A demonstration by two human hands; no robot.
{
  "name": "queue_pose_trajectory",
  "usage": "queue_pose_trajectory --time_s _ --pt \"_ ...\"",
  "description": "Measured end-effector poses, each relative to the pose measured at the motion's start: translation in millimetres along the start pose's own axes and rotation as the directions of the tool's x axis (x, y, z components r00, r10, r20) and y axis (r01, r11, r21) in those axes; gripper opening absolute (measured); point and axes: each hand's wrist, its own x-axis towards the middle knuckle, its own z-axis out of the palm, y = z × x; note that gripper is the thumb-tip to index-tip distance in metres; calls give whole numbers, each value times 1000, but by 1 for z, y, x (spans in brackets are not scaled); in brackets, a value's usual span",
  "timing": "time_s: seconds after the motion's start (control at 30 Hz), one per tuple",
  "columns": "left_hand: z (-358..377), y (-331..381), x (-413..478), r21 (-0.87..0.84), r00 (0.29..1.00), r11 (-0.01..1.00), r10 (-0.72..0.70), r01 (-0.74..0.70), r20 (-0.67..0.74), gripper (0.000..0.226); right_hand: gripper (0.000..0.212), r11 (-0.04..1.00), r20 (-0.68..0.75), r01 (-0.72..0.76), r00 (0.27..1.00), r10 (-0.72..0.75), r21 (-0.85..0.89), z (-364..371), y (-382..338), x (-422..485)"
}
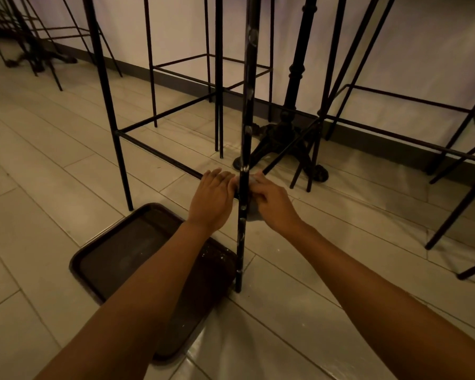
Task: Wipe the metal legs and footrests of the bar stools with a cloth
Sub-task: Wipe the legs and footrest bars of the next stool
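Near leg: the bar stool's closest leg ran almost straight up and down the centre of the frame, its foot on the tiled floor at lower centre. Pale specks showed along its length.
Footrest: a thin bar slanted from centre left down to the leg, meeting it right at the hands.
Cloth: a greyish cloth sat bunched against the leg at the joint, mostly hidden under the fingers.
Right hand: the right hand had its fingers curled round the cloth and pressed it to the leg from the right.
Left hand: the left hand lay flat, fingers extended over the footrest's end, gripping nothing that could be seen.
Key relation: the leg stood between the two hands, both touching or just beside it; its long axis was vertical, so the wipe would likely run up or down it, right hand leading.
Tray: a dark tray lay on the floor at lower left, beside the leg's foot.
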Motion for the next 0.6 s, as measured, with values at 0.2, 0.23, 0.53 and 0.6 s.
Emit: queue_pose_trajectory --time_s 0.2,0.23,0.53,0.6 --pt "2 -1 -2 -44 1000 999 23 -24 -13 70 34 999 -10 -42 999 42 17 -1 5 5" --pt "3 -1 -1 -49 1000 999 17 -18 -19 70 34 1000 10 -29 1000 29 -7 -2 6 9" --pt "7 -2 -1 -104 999 994 -38 36 -21 60 32 985 -93 2 996 14 171 5 -1 -14" --pt "8 -3 0 -107 999 993 -47 45 -11 56 32 983 -122 4 992 19 185 8 1 -14"
